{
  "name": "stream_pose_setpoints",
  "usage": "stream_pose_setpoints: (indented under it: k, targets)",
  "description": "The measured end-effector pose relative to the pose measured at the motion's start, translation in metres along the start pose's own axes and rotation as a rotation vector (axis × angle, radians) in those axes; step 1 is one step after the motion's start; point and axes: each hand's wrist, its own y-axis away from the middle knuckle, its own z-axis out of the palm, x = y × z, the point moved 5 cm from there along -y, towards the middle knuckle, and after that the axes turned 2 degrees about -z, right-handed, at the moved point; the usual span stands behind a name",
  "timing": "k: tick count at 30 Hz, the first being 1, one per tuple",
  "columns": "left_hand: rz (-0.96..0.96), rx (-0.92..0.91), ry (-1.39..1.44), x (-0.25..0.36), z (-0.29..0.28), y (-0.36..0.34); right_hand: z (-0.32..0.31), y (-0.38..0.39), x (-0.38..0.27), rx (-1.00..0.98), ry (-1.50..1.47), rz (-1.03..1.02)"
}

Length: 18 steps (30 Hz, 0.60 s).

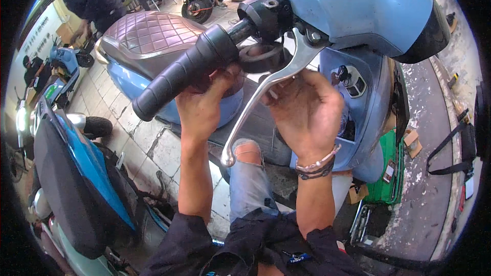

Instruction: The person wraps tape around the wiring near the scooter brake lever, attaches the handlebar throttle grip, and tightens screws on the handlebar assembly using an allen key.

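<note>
A light blue scooter's handlebar reaches across from the upper right, with a black ribbed handlebar grip [186,74] and a silver brake lever [263,89]. Just beneath the bar, a dark rounded part [262,56] sits between my hands. My left hand [202,107] is closed behind the grip, its thumb and fingertips beside that part; the grip hides most of its fingers. My right hand [309,115], palm up and wearing bracelets, has its fingers curled in behind the lever. What the fingers of either hand pinch is hidden.
The scooter's brown quilted seat [153,36] lies beyond my left hand, its blue front panel [376,102] right of my right hand. Another scooter with a black seat [76,184] stands at left. A green case [391,174] lies lower right. People work in the background.
</note>
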Motion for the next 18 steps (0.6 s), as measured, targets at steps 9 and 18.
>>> stream_pose_setpoints:
  k: [9,18]
  targets:
    - [0.023,-0.003,0.004,-0.001,-0.008,0.005,-0.005,0.009,0.007,0.25,0.063,-0.149]
    - [0.032,-0.008,-0.19,0.002,-0.013,0.004,0.01,0.006,0.015,0.082,0.113,-0.026]
